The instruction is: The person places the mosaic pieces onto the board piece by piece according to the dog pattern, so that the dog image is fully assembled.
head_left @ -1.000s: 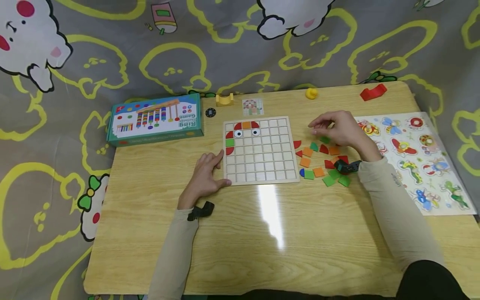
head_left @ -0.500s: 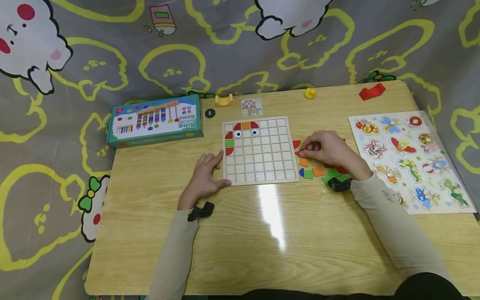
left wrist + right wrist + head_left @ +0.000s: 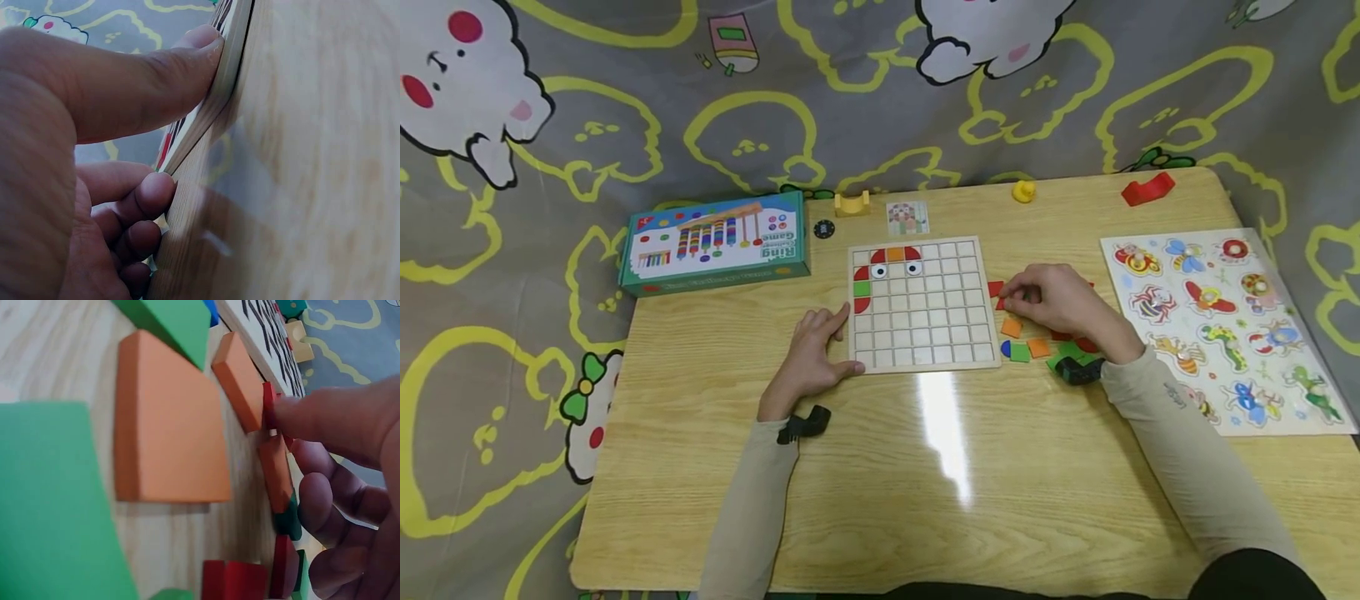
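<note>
A wooden grid board (image 3: 917, 333) lies mid-table, with several red, green and orange tiles and two eye tiles in its upper left cells. At its left edge and lower left corner, my left hand (image 3: 811, 354) presses with index finger and thumb; its other fingers are bent, as the left wrist view shows. Just right of the board, my right hand (image 3: 1052, 296) pinches a small red tile (image 3: 269, 405) between thumb and fingers, low over the table. Another red tile (image 3: 995, 288) lies beside the fingertips. Part of the loose tile pile is hidden under this hand.
Loose orange tiles (image 3: 1037, 347) and green tiles (image 3: 1019, 352) lie below the right hand. A picture card (image 3: 907, 218), yellow block (image 3: 852, 205) and rubber duck (image 3: 1023, 192) stand behind the board. A game box (image 3: 715, 244) is left, an insect puzzle board (image 3: 1225, 333) right.
My right hand has come down and left from above the tile pile to the red tile beside the board, which it now pinches. My left hand has stayed at the board's edge.
</note>
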`<move>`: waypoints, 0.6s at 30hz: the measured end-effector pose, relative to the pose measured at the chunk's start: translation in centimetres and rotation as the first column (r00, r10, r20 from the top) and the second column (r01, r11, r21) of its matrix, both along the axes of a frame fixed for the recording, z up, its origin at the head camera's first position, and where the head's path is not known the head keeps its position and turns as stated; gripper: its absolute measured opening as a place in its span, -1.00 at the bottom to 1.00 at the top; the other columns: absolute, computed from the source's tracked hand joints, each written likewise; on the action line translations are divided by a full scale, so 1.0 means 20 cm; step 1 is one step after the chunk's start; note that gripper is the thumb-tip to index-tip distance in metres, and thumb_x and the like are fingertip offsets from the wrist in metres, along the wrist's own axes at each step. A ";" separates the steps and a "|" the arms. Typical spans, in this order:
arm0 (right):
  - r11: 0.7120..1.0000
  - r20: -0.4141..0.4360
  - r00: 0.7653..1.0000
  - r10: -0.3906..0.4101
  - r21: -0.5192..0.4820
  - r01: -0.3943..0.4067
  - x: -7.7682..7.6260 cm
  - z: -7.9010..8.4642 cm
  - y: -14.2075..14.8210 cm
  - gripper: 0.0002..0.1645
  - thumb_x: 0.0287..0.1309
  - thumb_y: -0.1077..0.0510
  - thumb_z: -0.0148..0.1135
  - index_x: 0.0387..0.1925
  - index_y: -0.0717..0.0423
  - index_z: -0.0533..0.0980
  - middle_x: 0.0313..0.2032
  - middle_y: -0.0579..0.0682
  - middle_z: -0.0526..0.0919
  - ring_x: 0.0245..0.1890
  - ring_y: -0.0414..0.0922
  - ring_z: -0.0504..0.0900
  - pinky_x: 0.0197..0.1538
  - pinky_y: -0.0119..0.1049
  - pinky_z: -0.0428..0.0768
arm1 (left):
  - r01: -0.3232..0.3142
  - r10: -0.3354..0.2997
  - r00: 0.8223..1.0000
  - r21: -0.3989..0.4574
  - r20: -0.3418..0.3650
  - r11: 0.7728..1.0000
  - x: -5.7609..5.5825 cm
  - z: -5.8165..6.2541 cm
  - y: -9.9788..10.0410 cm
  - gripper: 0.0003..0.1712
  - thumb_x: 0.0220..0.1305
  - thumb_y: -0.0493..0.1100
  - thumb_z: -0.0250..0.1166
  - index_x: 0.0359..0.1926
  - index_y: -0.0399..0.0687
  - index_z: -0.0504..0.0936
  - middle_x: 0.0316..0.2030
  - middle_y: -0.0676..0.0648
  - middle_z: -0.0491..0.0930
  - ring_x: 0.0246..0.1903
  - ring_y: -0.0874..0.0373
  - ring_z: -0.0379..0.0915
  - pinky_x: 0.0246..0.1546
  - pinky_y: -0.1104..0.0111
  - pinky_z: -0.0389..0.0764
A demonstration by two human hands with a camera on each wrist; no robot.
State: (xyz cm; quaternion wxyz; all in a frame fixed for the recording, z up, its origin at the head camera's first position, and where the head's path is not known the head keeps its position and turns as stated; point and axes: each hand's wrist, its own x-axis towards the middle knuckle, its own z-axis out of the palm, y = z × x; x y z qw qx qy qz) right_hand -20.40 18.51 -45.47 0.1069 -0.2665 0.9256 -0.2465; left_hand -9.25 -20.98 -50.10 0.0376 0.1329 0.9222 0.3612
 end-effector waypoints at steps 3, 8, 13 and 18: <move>1.000 0.010 1.000 -0.006 0.010 0.005 0.00 -0.01 -0.01 -0.80 0.09 0.05 0.46 -0.24 0.00 0.69 -0.45 -0.12 0.59 -0.52 -0.18 0.42 -0.39 -0.30 0.38 | -0.002 0.002 1.000 0.002 0.005 1.000 0.00 0.00 0.00 0.18 -0.08 0.10 0.58 0.49 -0.13 0.19 -0.31 -0.01 0.30 -0.23 0.10 0.09 -0.14 0.26 0.09; 0.999 0.011 1.000 -0.013 0.043 0.012 0.00 0.00 -0.01 -0.76 0.04 0.01 0.49 -0.27 0.00 0.66 -0.42 -0.11 0.59 -0.49 -0.16 0.42 -0.34 -0.25 0.37 | -0.001 0.001 1.000 -0.008 0.010 1.000 0.00 0.00 0.00 0.18 -0.07 0.11 0.58 0.50 -0.11 0.18 -0.31 0.01 0.30 -0.23 0.11 0.09 -0.14 0.27 0.08; 0.998 0.061 0.996 -0.062 -0.007 0.063 0.00 0.03 -0.01 -0.72 0.07 0.01 0.47 -0.23 0.03 0.61 -0.38 -0.09 0.63 -0.47 -0.17 0.52 -0.36 -0.33 0.46 | 0.000 0.000 1.000 -0.007 0.017 1.000 0.00 0.00 0.00 0.18 -0.07 0.11 0.57 0.50 -0.11 0.18 -0.31 0.00 0.30 -0.23 0.11 0.08 -0.14 0.26 0.08; 0.984 0.070 0.993 -0.090 -0.149 0.099 -0.04 0.05 -0.03 -0.75 0.05 0.09 0.48 -0.23 0.04 0.63 -0.38 -0.08 0.70 -0.44 -0.17 0.64 -0.36 -0.44 0.53 | -0.003 0.004 1.000 -0.014 0.022 1.000 0.00 0.00 0.00 0.17 -0.06 0.11 0.57 0.51 -0.09 0.17 -0.31 0.01 0.28 -0.23 0.11 0.07 -0.14 0.27 0.07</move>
